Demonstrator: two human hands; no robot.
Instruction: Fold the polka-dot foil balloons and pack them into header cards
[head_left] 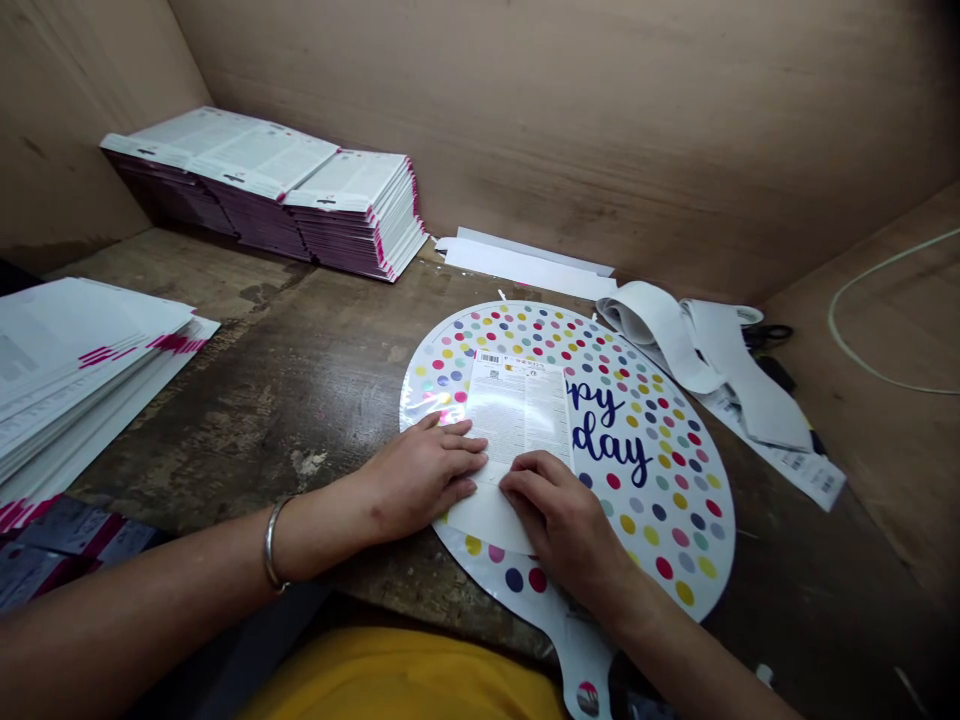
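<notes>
A flat round foil balloon (667,520) with coloured dots, dark blue lettering and a narrow tail lies on the table. On top of it rests a white printed card (517,410) with a barcode at its upper edge. My left hand (431,475) lies with fingers stretched over the card's left edge and the balloon. Lower on the card is my right hand (559,510), its thumb and fingers pinched together against the surface. Whatever is between those fingertips is hidden or too small to name. The card covers part of the lettering.
Stacks of similar cards (352,215) stand against the back panel, and another stack (82,370) is at the left. White paper strips (525,262) lie at the back. A curled label roll (675,340) is on the right, near dark scissors (769,335).
</notes>
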